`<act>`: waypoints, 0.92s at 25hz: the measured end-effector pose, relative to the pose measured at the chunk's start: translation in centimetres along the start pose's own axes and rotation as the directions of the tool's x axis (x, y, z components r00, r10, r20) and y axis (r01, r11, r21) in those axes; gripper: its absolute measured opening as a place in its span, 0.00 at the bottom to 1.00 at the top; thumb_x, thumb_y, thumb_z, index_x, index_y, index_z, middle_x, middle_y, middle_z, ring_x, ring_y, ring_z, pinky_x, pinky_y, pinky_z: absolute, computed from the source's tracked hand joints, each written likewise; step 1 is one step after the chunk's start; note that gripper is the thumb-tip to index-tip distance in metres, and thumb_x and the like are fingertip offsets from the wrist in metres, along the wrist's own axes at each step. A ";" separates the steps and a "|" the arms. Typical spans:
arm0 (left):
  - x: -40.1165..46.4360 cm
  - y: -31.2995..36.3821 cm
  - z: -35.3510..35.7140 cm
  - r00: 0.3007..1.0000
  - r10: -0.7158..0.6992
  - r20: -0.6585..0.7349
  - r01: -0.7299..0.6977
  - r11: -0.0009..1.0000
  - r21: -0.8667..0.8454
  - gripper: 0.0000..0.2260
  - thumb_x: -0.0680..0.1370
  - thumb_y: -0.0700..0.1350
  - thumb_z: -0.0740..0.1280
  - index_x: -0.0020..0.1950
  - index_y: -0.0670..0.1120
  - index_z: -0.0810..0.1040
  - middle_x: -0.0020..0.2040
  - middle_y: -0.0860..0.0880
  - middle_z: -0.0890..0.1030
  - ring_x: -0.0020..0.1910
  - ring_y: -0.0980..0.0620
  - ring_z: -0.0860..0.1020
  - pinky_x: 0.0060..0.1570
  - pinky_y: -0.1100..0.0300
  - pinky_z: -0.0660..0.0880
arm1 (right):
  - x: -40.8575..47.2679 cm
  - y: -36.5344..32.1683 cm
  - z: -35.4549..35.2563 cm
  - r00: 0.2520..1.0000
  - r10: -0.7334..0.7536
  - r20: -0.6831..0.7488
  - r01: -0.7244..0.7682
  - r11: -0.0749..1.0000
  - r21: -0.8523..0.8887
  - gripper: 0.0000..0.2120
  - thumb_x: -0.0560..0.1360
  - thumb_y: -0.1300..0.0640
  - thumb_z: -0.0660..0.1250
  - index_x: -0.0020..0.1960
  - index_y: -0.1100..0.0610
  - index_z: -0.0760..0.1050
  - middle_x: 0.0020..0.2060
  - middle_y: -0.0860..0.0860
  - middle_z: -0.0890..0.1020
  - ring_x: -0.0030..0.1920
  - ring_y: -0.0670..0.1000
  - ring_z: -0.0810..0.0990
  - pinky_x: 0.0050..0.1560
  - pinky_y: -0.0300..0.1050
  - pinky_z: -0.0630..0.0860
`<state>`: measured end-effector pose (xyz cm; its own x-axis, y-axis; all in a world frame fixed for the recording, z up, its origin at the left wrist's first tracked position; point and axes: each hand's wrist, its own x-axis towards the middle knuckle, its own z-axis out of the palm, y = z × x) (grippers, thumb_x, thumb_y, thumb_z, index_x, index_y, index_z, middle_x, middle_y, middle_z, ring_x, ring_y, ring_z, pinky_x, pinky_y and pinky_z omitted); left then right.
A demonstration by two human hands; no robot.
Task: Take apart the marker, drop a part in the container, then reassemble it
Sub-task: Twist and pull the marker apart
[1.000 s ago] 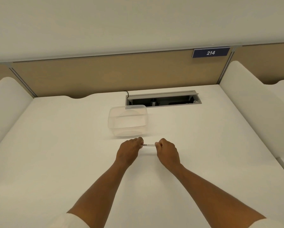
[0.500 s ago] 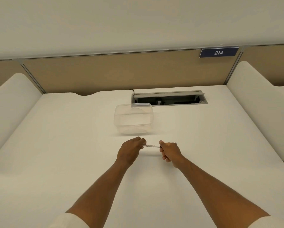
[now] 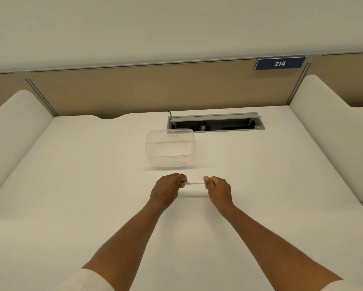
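Note:
A thin white marker (image 3: pixel 194 182) with small print on its barrel lies level between my two hands, just above the white desk. My left hand (image 3: pixel 169 190) is closed around its left end and my right hand (image 3: pixel 217 187) is closed around its right end, so both ends are hidden. A clear plastic container (image 3: pixel 169 151), with nothing visible inside, stands on the desk just beyond my hands.
An open grey cable tray (image 3: pixel 216 122) is set into the desk (image 3: pixel 71 185) behind the container. White curved dividers (image 3: pixel 331 131) rise at the left and right sides, and a tan partition with a blue "214" sign (image 3: pixel 280 63) closes off the back.
My hands have stayed on the marker. The right hand turned at the wrist half a second ago and is back level now. The view shifted slightly.

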<state>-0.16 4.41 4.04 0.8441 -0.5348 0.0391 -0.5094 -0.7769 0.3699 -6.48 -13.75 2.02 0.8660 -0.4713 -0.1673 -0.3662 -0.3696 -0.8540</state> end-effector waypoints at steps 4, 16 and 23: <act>-0.2 -0.4 -0.3 1.000 0.012 0.021 -0.012 1.000 0.028 0.08 0.78 0.39 0.62 0.48 0.51 0.76 0.41 0.54 0.79 0.40 0.48 0.76 0.37 0.53 0.74 | -0.3 -0.3 0.5 0.999 -0.047 -0.012 0.046 0.999 -0.020 0.23 0.82 0.51 0.60 0.34 0.66 0.68 0.29 0.56 0.72 0.32 0.55 0.66 0.55 0.52 0.64; -0.9 -0.7 -0.8 0.998 0.012 0.059 -0.017 0.997 0.078 0.09 0.76 0.37 0.59 0.44 0.51 0.73 0.39 0.54 0.77 0.38 0.48 0.74 0.35 0.54 0.72 | 0.2 -0.2 -1.3 0.973 0.027 0.230 -0.085 0.965 0.247 0.06 0.77 0.60 0.65 0.43 0.59 0.77 0.33 0.51 0.80 0.32 0.48 0.77 0.37 0.44 0.73; -0.9 -0.1 -1.2 0.999 0.031 0.020 -0.033 0.997 0.077 0.06 0.80 0.42 0.60 0.49 0.52 0.75 0.42 0.53 0.78 0.40 0.48 0.74 0.36 0.54 0.72 | 0.3 -1.0 -2.5 0.931 0.149 0.334 -0.199 0.972 0.121 0.20 0.79 0.47 0.63 0.35 0.59 0.77 0.27 0.53 0.77 0.25 0.50 0.73 0.25 0.40 0.66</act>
<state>-0.69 5.37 5.05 0.8243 -0.5652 0.0325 -0.5481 -0.7823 0.2960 -6.68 -15.52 4.05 0.8650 -0.2267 -0.4476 -0.4875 -0.1686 -0.8567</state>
